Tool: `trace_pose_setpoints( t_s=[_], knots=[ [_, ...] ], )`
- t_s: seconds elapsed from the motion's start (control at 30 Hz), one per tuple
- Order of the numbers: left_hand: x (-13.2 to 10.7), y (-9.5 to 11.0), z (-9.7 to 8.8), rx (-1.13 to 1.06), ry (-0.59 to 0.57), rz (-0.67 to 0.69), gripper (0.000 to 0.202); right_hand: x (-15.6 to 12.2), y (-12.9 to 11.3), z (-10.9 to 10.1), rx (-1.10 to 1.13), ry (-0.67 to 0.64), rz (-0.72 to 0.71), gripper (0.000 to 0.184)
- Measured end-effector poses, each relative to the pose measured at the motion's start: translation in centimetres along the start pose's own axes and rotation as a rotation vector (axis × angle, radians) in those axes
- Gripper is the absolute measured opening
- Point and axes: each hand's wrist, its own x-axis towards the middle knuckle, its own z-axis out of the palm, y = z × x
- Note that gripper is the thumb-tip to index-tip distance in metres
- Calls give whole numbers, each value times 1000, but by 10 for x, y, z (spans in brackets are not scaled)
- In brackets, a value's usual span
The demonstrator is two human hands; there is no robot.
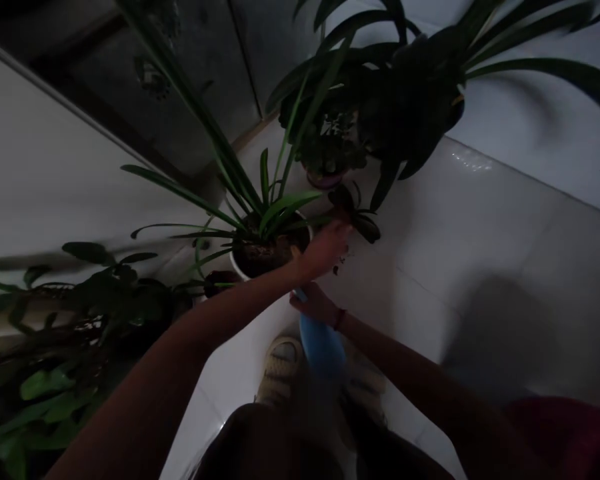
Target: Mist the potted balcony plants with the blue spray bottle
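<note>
Now blue bottle (322, 347) in right hand (314, 303), just below left hand (326, 248).

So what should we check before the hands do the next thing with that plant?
1. Left hand at the little dark plant: ok, its fingers reach the leaves.
2. Firm hold on that plant: cannot tell, too dark.
3. Right hand holding the blue bottle: ok, it grips the top end.
4. Bottle upright: not ok, it hangs tilted over the shoes.
5. White pot with long leaves standing steady: ok, upright on the tiled floor.
6. Floor clean: not ok, dark bits lie under the left hand.
</note>
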Motion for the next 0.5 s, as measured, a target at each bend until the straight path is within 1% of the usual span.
trace_pose_setpoints(
  t_s=[0.03, 0.07, 0.1, 0.13, 0.17, 0.23, 0.33, 0.4, 0.5],
  knots=[
    [25, 1, 11, 186, -124, 5, 56, 1, 4, 2, -19, -33, -14, 30],
    [48, -1, 24, 345, -205, -24, 64, 1, 8, 2, -37, -61, -17, 31],
    [68, -4, 37, 445, -273, -49, 67, 1, 11, 3, -48, -80, -13, 31],
    [84, -9, 50, 505, -306, -91, 69, 1, 15, 3, -54, -88, -11, 31],
    [99, -14, 61, 535, -313, -128, 70, 0, 18, 2, -58, -97, -12, 32],
    [120, -27, 78, 525, -314, -211, 72, -1, 26, -1, -49, -127, -34, 36],
    [140, -42, 88, 465, -318, -308, 69, -2, 38, -9, -34, -145, -50, 37],
    [147, -46, 87, 454, -303, -328, 66, -3, 44, -16, -46, -128, -30, 34],
    [150, -49, 81, 450, -293, -333, 63, -3, 47, -23, -66, -117, -3, 26]
  ],
)
